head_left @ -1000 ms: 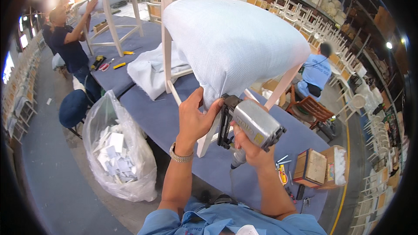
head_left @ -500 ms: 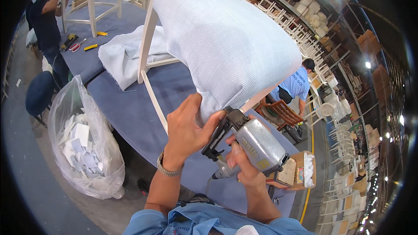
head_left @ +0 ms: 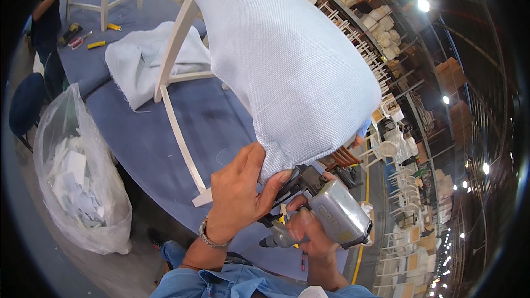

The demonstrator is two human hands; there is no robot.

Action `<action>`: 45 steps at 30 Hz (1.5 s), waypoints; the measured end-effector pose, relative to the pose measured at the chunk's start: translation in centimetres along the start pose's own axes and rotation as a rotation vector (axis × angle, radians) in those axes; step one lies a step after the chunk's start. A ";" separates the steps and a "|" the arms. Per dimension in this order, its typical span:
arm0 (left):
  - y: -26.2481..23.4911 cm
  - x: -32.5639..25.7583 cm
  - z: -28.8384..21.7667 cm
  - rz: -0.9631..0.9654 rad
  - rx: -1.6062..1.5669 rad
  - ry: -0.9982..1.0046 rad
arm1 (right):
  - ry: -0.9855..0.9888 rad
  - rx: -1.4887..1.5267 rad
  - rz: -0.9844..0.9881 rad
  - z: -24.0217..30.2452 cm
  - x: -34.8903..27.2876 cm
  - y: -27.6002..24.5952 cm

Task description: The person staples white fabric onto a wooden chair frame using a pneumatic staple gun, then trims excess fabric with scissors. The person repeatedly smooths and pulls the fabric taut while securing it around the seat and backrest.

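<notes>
A chair with a white wooden frame stands tilted on the table, its padded seat covered in pale blue woven fabric. My left hand pinches a gathered fold of that fabric at the seat's near corner, thumb toward the tool. In my right hand is a silver and black air staple gun, gripped by its handle. The gun's nose lies against or very near the seat's underside edge, beside my left thumb; the exact contact is hidden.
A clear plastic bag of scraps stands on the floor at the left. Loose pale fabric, a yellow cutter and scissors lie on the blue-covered table. Another person stands far left. Chairs fill the right.
The seat corner, my hands and the staple gun sit slightly lower in view, and the chair has tilted a little. The co-worker behind the seat is now mostly hidden.
</notes>
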State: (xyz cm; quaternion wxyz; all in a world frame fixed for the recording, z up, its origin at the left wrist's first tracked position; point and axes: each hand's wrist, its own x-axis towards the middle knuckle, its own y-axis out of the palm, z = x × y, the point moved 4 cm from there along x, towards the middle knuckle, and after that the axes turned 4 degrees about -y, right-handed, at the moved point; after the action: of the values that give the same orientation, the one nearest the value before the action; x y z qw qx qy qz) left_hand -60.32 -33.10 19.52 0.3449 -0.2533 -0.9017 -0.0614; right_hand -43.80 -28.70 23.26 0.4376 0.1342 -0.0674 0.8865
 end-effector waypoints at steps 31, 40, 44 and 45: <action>0.0 -1.2 -0.8 0.090 -0.081 -0.223 | 0.226 -0.551 0.272 -31.2 -8.7 -11.5; 1.0 -0.5 0.1 0.112 -0.269 -0.255 | 0.173 1.022 -0.177 -5.8 10.4 2.0; 2.2 1.0 -1.8 0.218 -0.208 -0.267 | 0.117 0.832 -0.443 -4.4 10.3 2.3; 2.7 1.7 -2.5 0.223 -0.222 -0.285 | 0.095 0.734 -0.492 -4.7 10.3 2.1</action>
State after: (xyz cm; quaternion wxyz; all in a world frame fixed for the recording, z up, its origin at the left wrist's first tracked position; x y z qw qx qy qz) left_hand -58.54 -30.77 22.35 0.1885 -0.3941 -0.8955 -0.0852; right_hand -52.29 -21.05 21.79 0.5613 0.2520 0.3061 0.7264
